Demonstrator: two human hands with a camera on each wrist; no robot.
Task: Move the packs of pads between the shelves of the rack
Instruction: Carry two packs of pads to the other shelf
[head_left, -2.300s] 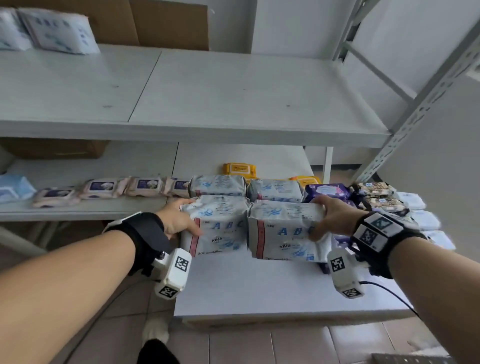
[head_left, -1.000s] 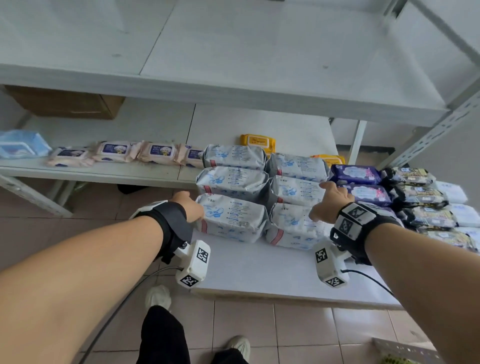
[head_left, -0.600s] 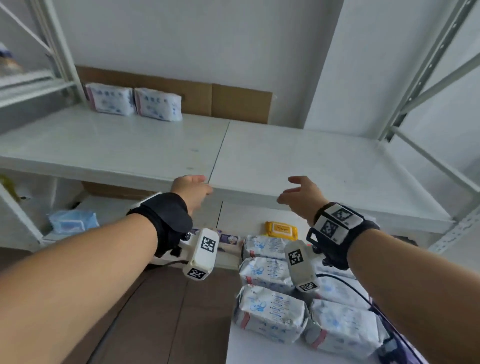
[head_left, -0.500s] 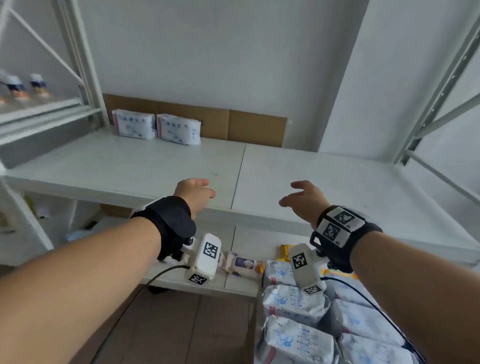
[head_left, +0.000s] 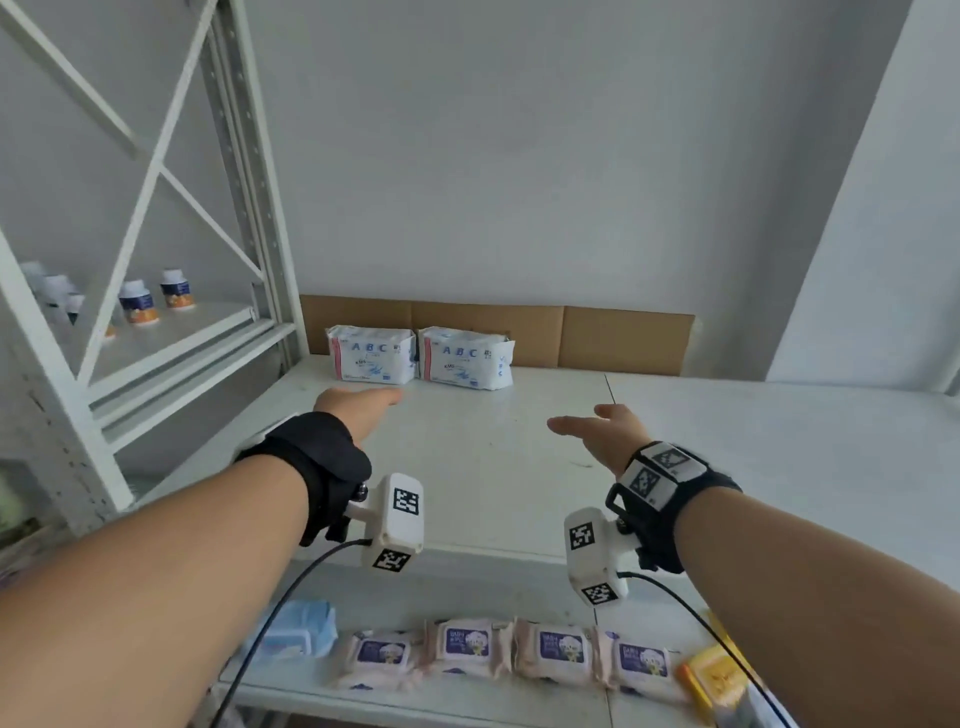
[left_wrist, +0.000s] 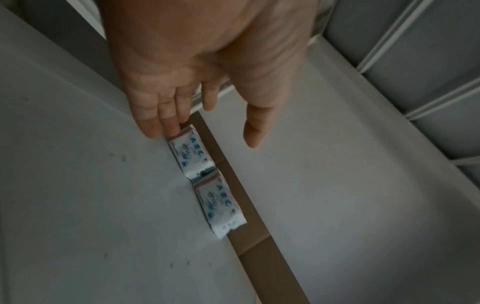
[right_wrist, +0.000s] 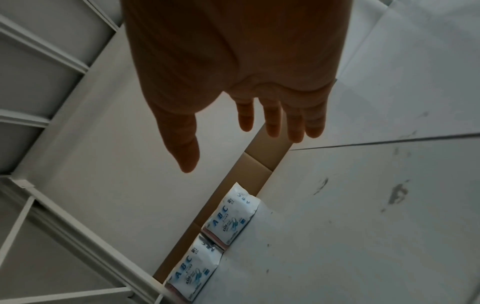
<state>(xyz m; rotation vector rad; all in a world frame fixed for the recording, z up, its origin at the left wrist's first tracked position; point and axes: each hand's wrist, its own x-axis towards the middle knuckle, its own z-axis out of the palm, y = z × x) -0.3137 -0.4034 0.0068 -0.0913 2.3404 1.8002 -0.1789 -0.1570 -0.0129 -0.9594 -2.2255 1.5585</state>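
Both our hands hover over the upper shelf (head_left: 519, 467), holding nothing. Left hand (head_left: 358, 410) has its grip spread, fingers straight, near the front of the left pack (head_left: 372, 354); no contact seen. Right hand (head_left: 605, 431) is also spread, well apart from the right pack (head_left: 465, 358). The 2 packs stand side by side, touching, at the shelf's back edge w/ cardboard (head_left: 623, 338) behind, toward the back-left corner.

The yellow pack (head_left: 714, 675) on the low shelf, below the right hand (head_left: 602, 431), is blurry and cut off by the edge.
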